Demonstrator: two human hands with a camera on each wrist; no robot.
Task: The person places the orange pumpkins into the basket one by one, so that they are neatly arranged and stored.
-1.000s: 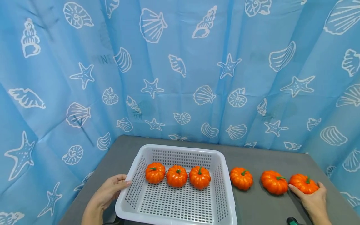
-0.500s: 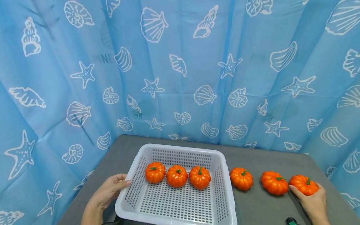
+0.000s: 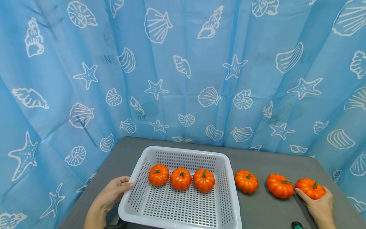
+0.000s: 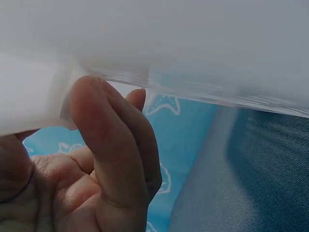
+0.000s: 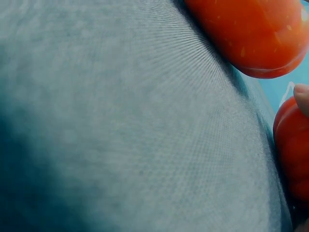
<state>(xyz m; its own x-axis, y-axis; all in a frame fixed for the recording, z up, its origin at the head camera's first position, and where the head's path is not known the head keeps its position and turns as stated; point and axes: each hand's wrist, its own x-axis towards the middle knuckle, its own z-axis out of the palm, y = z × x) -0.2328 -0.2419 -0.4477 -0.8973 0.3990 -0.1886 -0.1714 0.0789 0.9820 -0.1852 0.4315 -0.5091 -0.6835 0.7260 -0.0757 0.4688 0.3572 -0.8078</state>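
My left hand (image 3: 112,194) grips the left rim of a white perforated plastic basket (image 3: 187,150), thumb on top. In the left wrist view its curled fingers (image 4: 113,140) hook under the rim. Three small orange pumpkins with green stems sit in a row inside: a left one (image 3: 159,175), a middle one (image 3: 180,179) and a right one (image 3: 204,180). At the far right my right hand (image 3: 321,203) holds another pumpkin (image 3: 308,187) on the table, thumb at its left side and fingers round its right. Only a fingertip (image 5: 302,96) of that hand shows clearly in the right wrist view.
Between basket and right hand, two more pumpkins lie on the grey table (image 3: 263,210): one near the basket (image 3: 246,181), one beside the held pumpkin (image 3: 279,186). A blue shell-patterned curtain (image 3: 183,76) hangs behind and at the sides.
The head view shifts very slightly. Both hands, the basket and the pumpkins stay in place.
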